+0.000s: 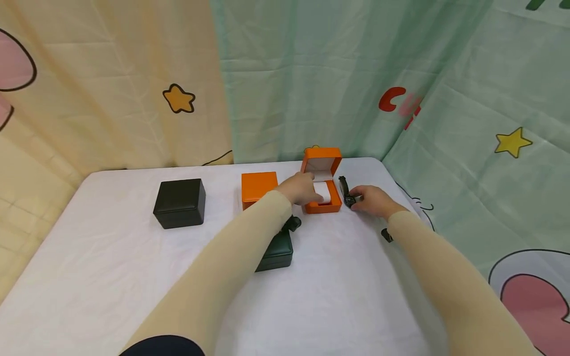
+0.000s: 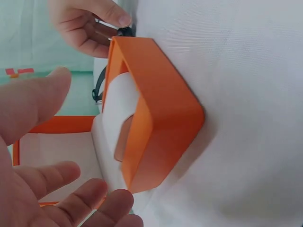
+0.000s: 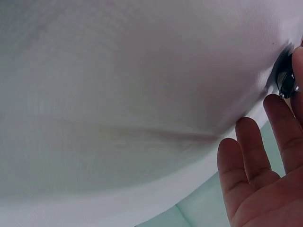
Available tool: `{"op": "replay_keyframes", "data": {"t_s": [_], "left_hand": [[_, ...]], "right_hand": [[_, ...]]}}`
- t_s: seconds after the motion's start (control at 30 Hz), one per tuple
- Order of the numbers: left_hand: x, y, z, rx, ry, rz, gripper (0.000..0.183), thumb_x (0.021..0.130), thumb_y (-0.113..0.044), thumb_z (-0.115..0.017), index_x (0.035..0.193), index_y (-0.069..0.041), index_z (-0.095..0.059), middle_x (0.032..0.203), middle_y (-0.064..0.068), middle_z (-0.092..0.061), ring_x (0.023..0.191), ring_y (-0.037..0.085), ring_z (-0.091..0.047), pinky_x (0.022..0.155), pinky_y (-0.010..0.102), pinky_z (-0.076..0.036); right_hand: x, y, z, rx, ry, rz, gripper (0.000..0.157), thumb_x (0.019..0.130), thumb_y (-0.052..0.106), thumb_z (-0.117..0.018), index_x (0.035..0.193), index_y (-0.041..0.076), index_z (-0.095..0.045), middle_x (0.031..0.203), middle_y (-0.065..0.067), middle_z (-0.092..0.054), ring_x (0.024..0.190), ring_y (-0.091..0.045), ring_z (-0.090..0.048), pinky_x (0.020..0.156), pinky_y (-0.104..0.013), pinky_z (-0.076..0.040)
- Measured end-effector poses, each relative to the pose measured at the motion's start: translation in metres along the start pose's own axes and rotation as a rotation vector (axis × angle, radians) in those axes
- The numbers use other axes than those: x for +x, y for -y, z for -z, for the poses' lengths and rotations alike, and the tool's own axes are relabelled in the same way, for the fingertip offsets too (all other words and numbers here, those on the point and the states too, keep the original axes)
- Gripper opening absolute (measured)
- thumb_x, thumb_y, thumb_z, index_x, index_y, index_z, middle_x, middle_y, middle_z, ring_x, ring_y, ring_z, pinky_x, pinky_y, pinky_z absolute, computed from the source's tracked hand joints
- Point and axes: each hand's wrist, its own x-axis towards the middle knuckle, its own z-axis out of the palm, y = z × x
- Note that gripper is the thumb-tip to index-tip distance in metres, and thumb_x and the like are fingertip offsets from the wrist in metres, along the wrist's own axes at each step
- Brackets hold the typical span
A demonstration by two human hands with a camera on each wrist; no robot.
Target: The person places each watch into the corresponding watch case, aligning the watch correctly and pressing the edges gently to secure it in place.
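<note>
An open orange watch box (image 1: 323,205) stands at the back right of the table, its lid raised and a white cushion (image 1: 322,192) inside. My left hand (image 1: 300,189) hovers at the box's left side; in the left wrist view its thumb and fingers are spread, with nothing between them. Beside the box's right side lies a black wristwatch (image 1: 349,200) with its strap stretching toward the back. My right hand (image 1: 373,200) pinches the watch by its case between thumb and forefinger, while the other fingers extend loosely in the right wrist view.
A closed orange box (image 1: 258,185) stands left of the open one, partly behind my left forearm. Nearer me are a dark green box (image 1: 278,252) and a black object (image 1: 292,223). A black box (image 1: 180,202) sits farther left. Another small black object (image 1: 386,235) lies by my right forearm.
</note>
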Motion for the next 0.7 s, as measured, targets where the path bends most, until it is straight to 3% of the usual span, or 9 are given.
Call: {"op": "replay_keyframes", "data": {"t_s": [0.23, 0.7], "left_hand": [[0.007, -0.002, -0.011, 0.016, -0.029, 0.073, 0.070, 0.095, -0.045, -0.077, 0.147, -0.006, -0.052, 0.139, 0.016, -0.056, 0.114, 0.026, -0.057, 0.105, 0.041, -0.054], [0.019, 0.001, -0.029, 0.001, -0.049, 0.120, 0.080, 0.095, -0.050, -0.076, 0.158, -0.010, -0.045, 0.146, 0.023, -0.046, 0.117, 0.028, -0.053, 0.103, 0.041, -0.057]], "right_hand": [[0.003, 0.002, -0.004, -0.008, -0.010, -0.028, 0.048, 0.099, 0.015, -0.072, 0.143, 0.002, -0.058, 0.141, -0.022, -0.063, 0.121, -0.037, -0.058, 0.112, -0.056, -0.048], [0.003, -0.005, -0.008, 0.015, -0.046, -0.010, 0.059, 0.097, 0.015, -0.075, 0.150, 0.008, -0.051, 0.141, -0.023, -0.064, 0.128, -0.040, -0.060, 0.115, -0.058, -0.046]]}}
